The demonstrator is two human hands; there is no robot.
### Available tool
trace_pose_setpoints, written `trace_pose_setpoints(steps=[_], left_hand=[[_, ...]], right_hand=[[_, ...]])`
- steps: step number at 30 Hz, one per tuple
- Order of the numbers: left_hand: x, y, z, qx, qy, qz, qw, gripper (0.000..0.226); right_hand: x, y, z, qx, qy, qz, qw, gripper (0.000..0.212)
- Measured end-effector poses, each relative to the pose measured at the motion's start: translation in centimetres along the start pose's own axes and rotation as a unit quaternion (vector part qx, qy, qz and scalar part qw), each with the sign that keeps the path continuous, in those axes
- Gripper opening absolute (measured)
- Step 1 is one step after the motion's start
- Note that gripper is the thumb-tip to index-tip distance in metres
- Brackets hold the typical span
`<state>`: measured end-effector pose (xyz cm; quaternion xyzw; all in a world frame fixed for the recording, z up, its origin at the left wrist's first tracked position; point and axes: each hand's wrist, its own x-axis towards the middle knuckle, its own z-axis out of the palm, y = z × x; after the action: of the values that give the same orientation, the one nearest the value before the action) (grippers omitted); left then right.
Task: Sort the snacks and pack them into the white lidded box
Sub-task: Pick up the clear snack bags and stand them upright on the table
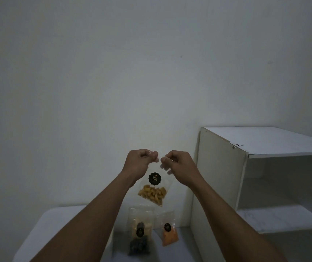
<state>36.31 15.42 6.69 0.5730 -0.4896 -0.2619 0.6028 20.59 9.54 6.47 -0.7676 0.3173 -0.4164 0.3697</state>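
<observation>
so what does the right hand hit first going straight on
Probably the left hand: the right hand points up-left at it, both pinching the top of the clear snack bag, fingertips almost meeting. Depth is unclear.

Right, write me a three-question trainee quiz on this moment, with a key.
1. True or false: the left hand and the right hand both pinch the top of the clear bag of yellow snacks, held up in the air.
2. What colour is the round sticker on that bag? A white, B black, C red.
3. Fill in: the bag of orange snacks rests on the ____, near the white shelf unit.
Key: 1 true; 2 B; 3 table.
</observation>
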Motion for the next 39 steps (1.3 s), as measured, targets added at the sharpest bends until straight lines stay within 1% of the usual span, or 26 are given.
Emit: trace_pose_setpoints(steps=[2,4,8,11,14,17,19,21,24,26,29,31,33,35,36,39], left_hand=[[-0.2,0.1,0.3,-0.006,-0.004,0.001,1.000,0.020],[-0.3,0.1,0.2,-0.019,-0.009,-0.006,1.000,0.019],[0.1,0.0,-0.6,0.000,0.007,-0.002,1.000,0.021],[0.3,-0.4,-0.9,0.006,0.041,-0.004,0.999,0.022],[0.4,-0.6,0.0,0.079,0.102,-0.014,0.992,0.021],[0.0,-0.1,1.2,0.119,0.167,-0.068,0.976,0.040],[-0.2,0.1,1.6,0.118,0.175,-0.091,0.973,0.045],[-0.3,0.2,1.6,0.091,0.156,-0.104,0.978,0.040],[-0.6,0.4,1.7,-0.039,0.100,-0.151,0.983,0.030],[-0.6,0.2,1.7,-0.078,0.078,-0.158,0.981,0.020],[-0.5,-0.4,1.4,-0.069,0.063,-0.138,0.986,0.011],[-0.8,-0.3,1.3,-0.046,0.039,-0.118,0.991,0.009],[-1.2,-0.2,1.3,-0.036,0.006,-0.107,0.994,0.010],[-1.3,-0.4,1.3,-0.041,-0.019,-0.103,0.994,0.009],[-1.3,-0.5,1.2,-0.042,-0.029,-0.101,0.994,0.009],[-1.4,-1.1,0.9,-0.028,-0.047,-0.098,0.994,0.010]], right_hand=[[0.1,-0.1,-0.1,-0.018,0.023,-0.004,1.000,0.015],[-0.1,-0.1,-0.3,-0.011,0.030,-0.008,0.999,0.015],[-0.8,0.1,-0.6,0.040,-0.020,0.009,0.999,0.014],[-1.0,0.4,-0.9,0.064,-0.026,0.030,0.997,0.015],[-1.0,0.6,-0.4,0.005,0.018,0.034,0.999,0.013],[-1.3,0.8,0.5,-0.069,0.052,0.018,0.996,0.014],[-1.6,0.9,1.0,-0.103,0.066,0.010,0.992,0.015],[-1.8,1.0,1.3,-0.115,0.084,0.003,0.990,0.015],[-2.0,1.2,1.5,-0.111,0.086,-0.003,0.990,0.015],[-2.0,1.5,1.5,-0.110,0.070,-0.006,0.991,0.015],[-2.2,1.6,1.4,-0.074,0.040,0.010,0.996,0.020],[-2.2,1.3,1.2,-0.018,0.018,0.045,0.999,0.026],[-2.1,1.0,0.9,0.028,-0.010,0.083,0.996,0.024],[-2.0,1.0,0.6,0.032,-0.038,0.103,0.993,0.020],[-2.0,1.0,0.5,0.027,-0.048,0.106,0.993,0.021],[-2.3,0.9,0.6,0.020,-0.062,0.116,0.991,0.033]])
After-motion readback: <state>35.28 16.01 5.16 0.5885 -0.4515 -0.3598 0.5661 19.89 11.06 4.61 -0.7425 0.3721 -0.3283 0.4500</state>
